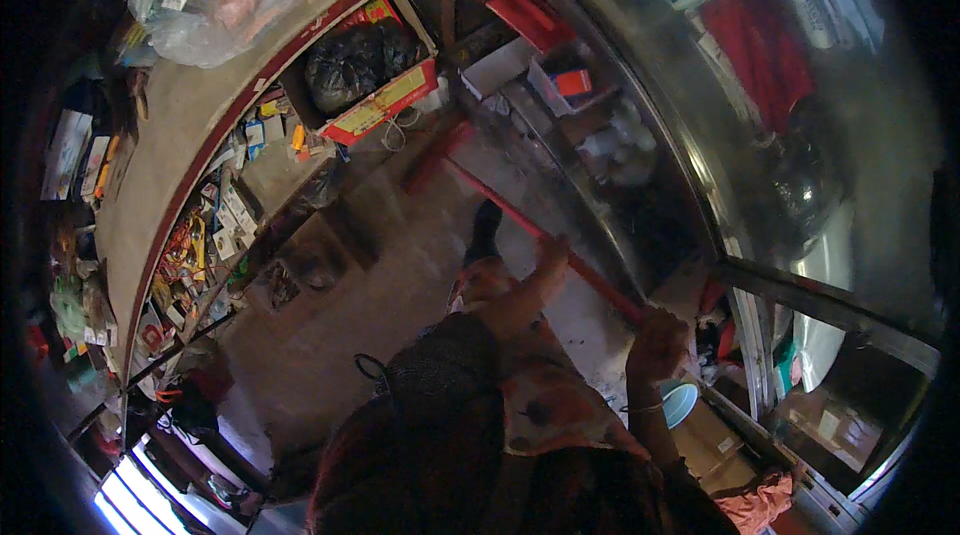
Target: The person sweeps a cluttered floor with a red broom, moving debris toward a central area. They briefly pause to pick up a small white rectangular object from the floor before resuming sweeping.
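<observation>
Both of my hands grip the red handle of a broom that slants across the view. My left hand is closed around its middle part. At the handle's near end, my right hand is wrapped around it, with a thin bangle on that wrist. The broom's wide red head is blurred and rests low, at or close to the floor, below the shelves. One dark-clad foot shows beside the handle, under my patterned garment.
On the left, a curved-looking counter stands over a shelf crowded with small boxes and cables. A carton holds a black plastic bag. A glass-topped display case runs along the right. Near my right arm are a light-blue bowl and a cardboard box.
</observation>
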`<state>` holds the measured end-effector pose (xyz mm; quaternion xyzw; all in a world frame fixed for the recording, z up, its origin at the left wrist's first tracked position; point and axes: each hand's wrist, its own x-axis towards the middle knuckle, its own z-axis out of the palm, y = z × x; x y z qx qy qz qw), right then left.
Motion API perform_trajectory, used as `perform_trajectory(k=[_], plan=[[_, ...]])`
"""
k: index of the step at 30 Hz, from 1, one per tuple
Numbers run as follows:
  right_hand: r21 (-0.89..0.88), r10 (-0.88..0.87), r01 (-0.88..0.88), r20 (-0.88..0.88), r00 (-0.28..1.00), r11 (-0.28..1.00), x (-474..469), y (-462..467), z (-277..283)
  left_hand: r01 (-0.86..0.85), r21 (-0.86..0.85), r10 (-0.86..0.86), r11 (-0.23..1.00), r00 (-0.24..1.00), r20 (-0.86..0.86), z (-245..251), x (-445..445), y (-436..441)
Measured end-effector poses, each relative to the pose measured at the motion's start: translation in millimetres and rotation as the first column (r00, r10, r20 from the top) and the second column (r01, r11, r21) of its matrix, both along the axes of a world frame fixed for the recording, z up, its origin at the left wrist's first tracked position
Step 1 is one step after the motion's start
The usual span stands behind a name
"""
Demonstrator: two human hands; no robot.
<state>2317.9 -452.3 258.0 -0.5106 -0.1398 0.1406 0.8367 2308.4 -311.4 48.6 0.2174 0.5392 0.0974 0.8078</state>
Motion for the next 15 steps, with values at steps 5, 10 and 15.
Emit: perform_trajectory(k=[5,10,15], plan=[[-0.265,-0.214,0.189,-0.068,0.975,0.946,-17,-1,-22,0.048,0.046,-0.045,0.998,0.997,-0.062,-30,13,14],[-0.631,0.029,0.307,0.463,0.886,0.712,-31,-19,14,0.164,0.037,-0.155,0.986,0.972,-0.176,-5,-6,-21],[-0.685,0.097,0.452,0.603,0.792,0.571,-21,-18,5,-0.156,-0.027,0.156,0.987,0.988,-0.002,-3,-20,-16]])
